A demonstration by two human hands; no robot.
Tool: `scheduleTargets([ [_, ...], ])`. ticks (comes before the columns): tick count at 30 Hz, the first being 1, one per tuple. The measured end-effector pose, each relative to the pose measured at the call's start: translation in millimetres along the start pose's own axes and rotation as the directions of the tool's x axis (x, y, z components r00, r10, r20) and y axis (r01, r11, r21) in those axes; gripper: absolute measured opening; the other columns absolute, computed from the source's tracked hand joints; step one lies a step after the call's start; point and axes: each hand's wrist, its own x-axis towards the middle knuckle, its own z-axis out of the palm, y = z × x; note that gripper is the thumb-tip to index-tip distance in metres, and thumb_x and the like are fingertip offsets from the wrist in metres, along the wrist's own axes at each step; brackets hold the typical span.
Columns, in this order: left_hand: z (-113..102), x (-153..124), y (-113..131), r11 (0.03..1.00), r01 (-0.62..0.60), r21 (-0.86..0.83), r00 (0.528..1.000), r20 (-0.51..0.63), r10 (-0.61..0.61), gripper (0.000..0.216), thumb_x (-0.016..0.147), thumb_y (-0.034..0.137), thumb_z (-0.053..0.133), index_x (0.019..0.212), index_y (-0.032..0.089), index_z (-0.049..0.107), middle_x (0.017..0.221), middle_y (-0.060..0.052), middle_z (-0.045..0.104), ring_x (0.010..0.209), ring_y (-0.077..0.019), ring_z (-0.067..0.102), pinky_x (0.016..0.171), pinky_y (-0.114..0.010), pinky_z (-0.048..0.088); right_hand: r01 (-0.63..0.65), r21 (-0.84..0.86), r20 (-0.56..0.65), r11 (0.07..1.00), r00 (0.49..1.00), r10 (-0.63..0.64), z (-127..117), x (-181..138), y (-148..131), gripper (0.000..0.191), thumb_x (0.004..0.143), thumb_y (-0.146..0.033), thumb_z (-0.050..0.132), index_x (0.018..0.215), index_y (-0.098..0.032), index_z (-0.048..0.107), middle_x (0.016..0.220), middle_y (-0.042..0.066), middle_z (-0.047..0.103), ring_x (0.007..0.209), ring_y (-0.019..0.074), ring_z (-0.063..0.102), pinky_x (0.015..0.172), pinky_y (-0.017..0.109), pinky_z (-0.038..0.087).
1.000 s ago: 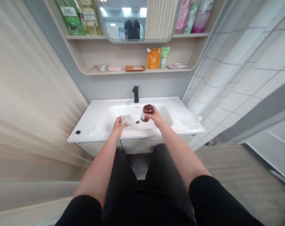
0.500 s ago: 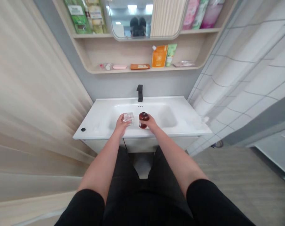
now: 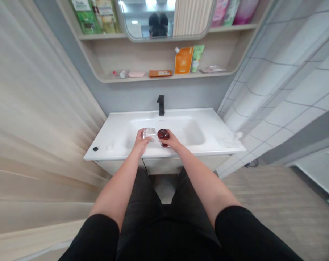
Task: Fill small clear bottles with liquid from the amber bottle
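Note:
My left hand [image 3: 140,140] is closed around a small clear square container [image 3: 150,133] above the front of the white sink [image 3: 193,132]. My right hand [image 3: 172,138] grips a dark reddish-brown bottle [image 3: 163,134] by its side, its narrow neck facing up toward me. Bottle and container are close side by side, with only a slight gap between them. The bottle seems about upright; whether the container holds anything I cannot make out. A small black round cap-like piece [image 3: 95,149] lies on the counter at the left.
Behind the sink stands a black faucet [image 3: 161,105]. The shelf [image 3: 137,79] above carries an orange pouch [image 3: 183,60], a green tube [image 3: 197,58] and several small items. A curtain [image 3: 55,108] borders the left, white tiles [image 3: 278,105] the right. Clear plastic [image 3: 232,137] lies on the right counter.
My right hand has brought the brown bottle slightly left, nearer the clear container. The container has shifted a little to the right in my left hand. The whole view has moved slightly.

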Motion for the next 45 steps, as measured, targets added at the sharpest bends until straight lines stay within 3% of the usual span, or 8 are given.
scheduleTargets([
  [6,10,4,-2,1.0,0.014,-0.005,0.998,0.069,-0.013,0.086,0.05,0.02,0.108,0.127,0.031,0.069,0.125,-0.003,0.07,0.104,-0.0218,0.07,0.084,-0.032,0.06,-0.031,-0.007,0.005,0.999,0.999,0.031,0,-1,-6,0.086,0.06,-0.038,0.102,0.137,-0.026,0.066,0.122,0.005,0.084,0.114,0.0304,0.079,0.119,0.055,0.058],
  [13,11,6,0,0.998,-0.002,0.071,0.999,0.052,-0.002,0.089,0.052,0.024,0.106,0.134,0.033,0.07,0.126,-0.003,0.073,0.112,-0.0245,0.072,0.098,-0.038,0.061,-0.054,0.019,0.021,0.998,0.998,0.054,0,-1,-3,0.084,0.06,-0.035,0.102,0.135,-0.026,0.066,0.118,0.004,0.084,0.109,0.0289,0.08,0.114,0.054,0.062],
  [19,8,8,3,0.988,-0.015,0.157,0.999,0.05,0.008,0.091,0.053,0.03,0.107,0.136,0.032,0.07,0.123,-0.004,0.072,0.111,-0.0243,0.07,0.098,-0.038,0.06,-0.057,-0.003,0.004,0.998,0.998,0.058,0,-2,-4,0.08,0.06,-0.033,0.103,0.131,-0.026,0.067,0.116,0.002,0.084,0.108,0.0287,0.08,0.114,0.054,0.061],
  [38,9,28,40,0.889,-0.13,0.44,0.982,0.178,0.055,0.09,0.05,0.032,0.11,0.133,0.026,0.078,0.132,-0.008,0.077,0.128,-0.0353,0.072,0.116,-0.05,0.058,-0.031,0.025,0.022,0.999,0.999,0.031,1,-5,-7,0.083,0.061,-0.036,0.104,0.135,-0.026,0.069,0.117,0.003,0.084,0.108,0.0287,0.08,0.11,0.053,0.064],
  [45,10,33,49,0.861,-0.149,0.486,0.976,0.21,0.05,0.089,0.048,0.029,0.11,0.131,0.026,0.079,0.132,-0.009,0.077,0.129,-0.0358,0.071,0.121,-0.052,0.054,-0.063,0.042,0.031,0.997,0.998,0.061,2,-5,-7,0.082,0.061,-0.039,0.104,0.135,-0.027,0.069,0.11,0.002,0.084,0.099,0.0276,0.08,0.1,0.053,0.069],
])
